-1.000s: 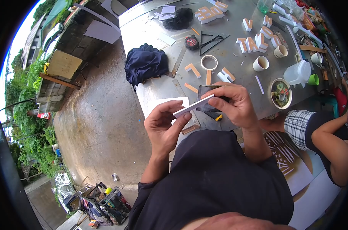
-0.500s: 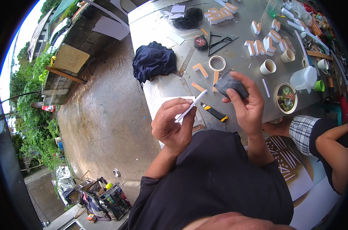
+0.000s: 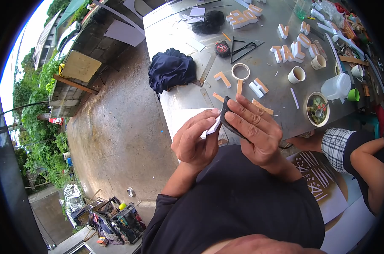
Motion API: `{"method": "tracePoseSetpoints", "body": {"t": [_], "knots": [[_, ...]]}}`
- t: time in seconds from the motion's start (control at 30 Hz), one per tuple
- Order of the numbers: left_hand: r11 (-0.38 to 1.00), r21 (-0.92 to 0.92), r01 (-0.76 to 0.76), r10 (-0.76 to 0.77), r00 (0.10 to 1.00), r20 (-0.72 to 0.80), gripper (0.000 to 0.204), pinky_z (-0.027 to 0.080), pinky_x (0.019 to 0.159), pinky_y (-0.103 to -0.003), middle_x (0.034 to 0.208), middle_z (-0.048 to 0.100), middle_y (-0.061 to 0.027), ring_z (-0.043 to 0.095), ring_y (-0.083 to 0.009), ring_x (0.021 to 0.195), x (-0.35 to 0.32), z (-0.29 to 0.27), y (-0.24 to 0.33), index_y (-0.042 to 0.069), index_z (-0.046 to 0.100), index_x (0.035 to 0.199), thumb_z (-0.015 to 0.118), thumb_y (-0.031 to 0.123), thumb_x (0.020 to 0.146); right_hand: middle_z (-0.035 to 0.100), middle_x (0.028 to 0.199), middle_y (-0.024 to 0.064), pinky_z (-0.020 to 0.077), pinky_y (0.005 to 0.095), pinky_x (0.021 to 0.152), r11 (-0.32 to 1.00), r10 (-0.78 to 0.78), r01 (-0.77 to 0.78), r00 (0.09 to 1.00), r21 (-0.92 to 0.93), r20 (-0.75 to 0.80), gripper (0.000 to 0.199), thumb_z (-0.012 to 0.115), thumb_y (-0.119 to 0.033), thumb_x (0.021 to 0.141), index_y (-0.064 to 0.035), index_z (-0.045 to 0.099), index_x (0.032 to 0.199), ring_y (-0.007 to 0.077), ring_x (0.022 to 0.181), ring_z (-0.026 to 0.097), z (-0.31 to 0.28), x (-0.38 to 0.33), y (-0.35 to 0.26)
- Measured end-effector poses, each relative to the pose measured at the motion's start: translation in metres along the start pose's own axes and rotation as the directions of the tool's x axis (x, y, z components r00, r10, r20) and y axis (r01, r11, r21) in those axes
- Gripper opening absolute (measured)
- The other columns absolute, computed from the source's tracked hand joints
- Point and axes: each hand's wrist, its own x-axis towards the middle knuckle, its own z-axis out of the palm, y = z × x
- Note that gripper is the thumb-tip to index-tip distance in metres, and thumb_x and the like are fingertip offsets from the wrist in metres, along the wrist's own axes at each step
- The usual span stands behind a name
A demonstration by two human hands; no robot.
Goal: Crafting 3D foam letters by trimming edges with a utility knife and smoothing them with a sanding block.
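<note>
Between the thumb and fingers of my left hand (image 3: 192, 142) is a small white strip-like piece (image 3: 214, 126), held up above the table's near edge. My right hand (image 3: 259, 131) grips a dark grey, flat piece of sandpaper (image 3: 225, 111), its fingers laid straight along the back. The sandpaper stands on edge against the white piece's right end, seemingly touching it. Just beyond my hands lie orange-faced white letter pieces, among them an L shape (image 3: 222, 79) and an H shape (image 3: 258, 87). A roll of tape (image 3: 240, 72) lies behind them.
A bundled dark blue cloth (image 3: 172, 70) sits at the table's left edge. Farther back are a tape measure (image 3: 222, 48) and a black triangle ruler (image 3: 245, 50). Rightward stand cups (image 3: 296, 75), a pitcher (image 3: 336, 86) and a bowl of food (image 3: 317, 109). Another person (image 3: 367, 169) is at the right.
My right hand has come left and turned, bringing the sandpaper up against the white piece. The H-shaped letter has come into view, and the yellow-black utility knife is now hidden.
</note>
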Motion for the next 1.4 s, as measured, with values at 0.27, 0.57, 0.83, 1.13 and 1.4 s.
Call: {"method": "tracePoseSetpoints", "body": {"t": [0.27, 0.57, 0.83, 1.13, 1.4], "knots": [[0.999, 0.003, 0.046, -0.046, 0.999, 0.002, 0.033, 0.061, 0.084, -0.036, 0.102, 0.076, -0.0231, 0.077, -0.0318, 0.098, 0.000, 0.003, -0.001, -0.001, 0.061, 0.104, 0.075, -0.015, 0.077, 0.072, 0.129, 0.0160, 0.0541, 0.0401, 0.100, 0.999, 0.043, -0.044, 0.999, -0.029, -0.027, 0.043, 0.059, 0.003, 0.088, -0.0046, 0.073, 0.128, 0.0322, 0.126, 0.067, 0.001, 0.002, -0.001], [0.989, 0.126, -0.076, 0.074, 0.997, 0.020, 0.041, 0.062, 0.083, -0.038, 0.103, 0.075, -0.0219, 0.077, -0.0340, 0.096, 0.007, 0.003, -0.006, 0.002, 0.055, 0.109, 0.075, -0.015, 0.077, 0.068, 0.137, 0.0144, 0.0479, 0.0453, 0.108, 0.998, 0.049, -0.047, 0.995, -0.028, 0.082, 0.051, 0.053, 0.003, 0.085, -0.0044, 0.069, 0.133, 0.0297, 0.133, 0.062, 0.011, 0.007, -0.001], [0.985, 0.119, -0.122, 0.119, 0.992, 0.031, 0.044, 0.062, 0.083, -0.039, 0.105, 0.073, -0.0219, 0.076, -0.0352, 0.095, 0.011, 0.005, -0.016, 0.003, 0.050, 0.112, 0.075, -0.012, 0.079, 0.068, 0.135, 0.0166, 0.0502, 0.0458, 0.106, 1.000, -0.019, 0.019, 0.998, -0.004, 0.057, 0.042, 0.055, -0.001, 0.092, -0.0027, 0.069, 0.132, 0.0306, 0.129, 0.064, 0.015, 0.016, -0.007], [0.983, 0.163, -0.090, 0.085, 0.996, 0.035, 0.041, 0.061, 0.082, -0.038, 0.106, 0.074, -0.0232, 0.076, -0.0349, 0.096, 0.009, 0.001, -0.015, 0.003, 0.051, 0.111, 0.079, -0.005, 0.082, 0.070, 0.131, 0.0197, 0.0518, 0.0456, 0.104, 0.998, 0.069, -0.068, 0.995, -0.017, 0.074, 0.040, 0.054, 0.003, 0.091, 0.0015, 0.069, 0.128, 0.0348, 0.125, 0.067, 0.017, 0.022, -0.004], [0.986, 0.155, -0.054, 0.051, 0.998, 0.027, 0.042, 0.060, 0.083, -0.038, 0.110, 0.073, -0.0249, 0.075, -0.0336, 0.098, 0.011, -0.002, -0.013, 0.003, 0.052, 0.112, 0.078, -0.007, 0.080, 0.070, 0.129, 0.0208, 0.0520, 0.0464, 0.105, 0.995, -0.091, 0.093, 0.993, -0.025, 0.069, 0.038, 0.054, 0.003, 0.093, 0.0030, 0.069, 0.128, 0.0343, 0.124, 0.067, 0.020, 0.025, -0.012]]}}
